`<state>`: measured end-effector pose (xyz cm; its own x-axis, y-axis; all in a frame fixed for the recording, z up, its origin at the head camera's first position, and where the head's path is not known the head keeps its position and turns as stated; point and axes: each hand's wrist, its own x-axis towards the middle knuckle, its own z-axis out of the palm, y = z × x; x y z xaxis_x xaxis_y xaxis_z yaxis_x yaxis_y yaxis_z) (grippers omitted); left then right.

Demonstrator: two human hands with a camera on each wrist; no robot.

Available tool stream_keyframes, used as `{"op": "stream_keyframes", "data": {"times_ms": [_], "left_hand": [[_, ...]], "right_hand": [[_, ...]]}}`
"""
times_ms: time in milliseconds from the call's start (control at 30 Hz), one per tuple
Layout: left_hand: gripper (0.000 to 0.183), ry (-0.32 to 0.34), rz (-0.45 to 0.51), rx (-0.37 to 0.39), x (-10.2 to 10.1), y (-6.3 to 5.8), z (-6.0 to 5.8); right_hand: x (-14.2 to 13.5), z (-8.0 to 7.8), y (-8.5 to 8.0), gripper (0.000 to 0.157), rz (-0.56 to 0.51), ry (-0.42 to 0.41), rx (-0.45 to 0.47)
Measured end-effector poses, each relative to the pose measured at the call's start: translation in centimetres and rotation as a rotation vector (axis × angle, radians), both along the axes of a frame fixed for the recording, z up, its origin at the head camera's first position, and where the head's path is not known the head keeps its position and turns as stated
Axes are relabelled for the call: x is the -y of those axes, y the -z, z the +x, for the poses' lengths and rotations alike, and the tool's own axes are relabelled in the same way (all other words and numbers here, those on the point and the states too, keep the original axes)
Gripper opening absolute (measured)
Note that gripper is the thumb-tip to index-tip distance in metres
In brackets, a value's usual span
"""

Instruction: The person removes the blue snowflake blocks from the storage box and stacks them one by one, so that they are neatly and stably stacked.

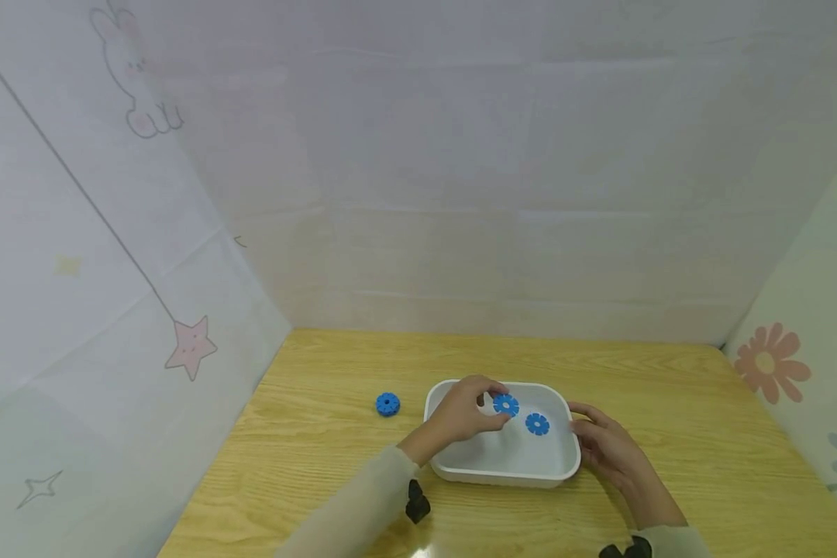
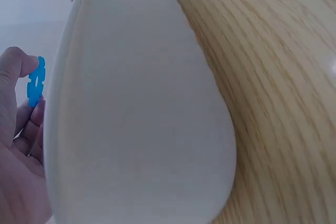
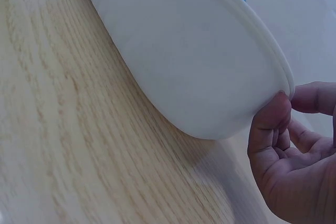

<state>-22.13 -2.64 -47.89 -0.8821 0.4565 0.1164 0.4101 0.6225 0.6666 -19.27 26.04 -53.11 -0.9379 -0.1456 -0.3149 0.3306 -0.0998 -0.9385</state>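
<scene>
My left hand (image 1: 460,412) pinches a blue notched plastic disc (image 1: 506,405) between thumb and fingers, over the white tray (image 1: 502,474). In the left wrist view that blue disc (image 2: 36,82) stands nearly edge-on, beyond the tray rim. A second blue disc (image 1: 537,424) lies flat on the tray floor, right of the held one. My right hand (image 1: 612,451) grips the tray's right end; in the right wrist view its thumb and a finger pinch the tray rim (image 3: 290,80).
More blue discs (image 1: 387,404), seemingly stacked, lie on the wooden table (image 1: 321,449) to the left of the tray. Patterned cloth walls (image 1: 418,194) rise behind the table and along both sides.
</scene>
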Motion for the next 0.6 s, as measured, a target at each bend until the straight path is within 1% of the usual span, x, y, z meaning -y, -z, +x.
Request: {"op": "stream_keyframes", "data": {"times_ms": [100,133,267,600], "left_hand": [[0.041,0.000,0.000,-0.021,0.9,-0.1,0.0],[0.041,0.002,0.005,-0.029,1.2,-0.1,0.0],[0.040,0.002,0.031,-0.047,2.2,-0.2,0.0],[0.038,-0.006,0.071,-0.057,4.2,-0.4,0.1]], "right_hand": [[-0.1,0.0,-0.1,0.053,0.004,-0.009,-0.004],[0.0,0.0,-0.1,0.053,0.004,0.001,0.000],[-0.1,0.0,-0.2,0.055,0.017,-0.010,-0.008],[0.0,0.0,0.0,0.054,0.020,0.000,-0.016]]}}
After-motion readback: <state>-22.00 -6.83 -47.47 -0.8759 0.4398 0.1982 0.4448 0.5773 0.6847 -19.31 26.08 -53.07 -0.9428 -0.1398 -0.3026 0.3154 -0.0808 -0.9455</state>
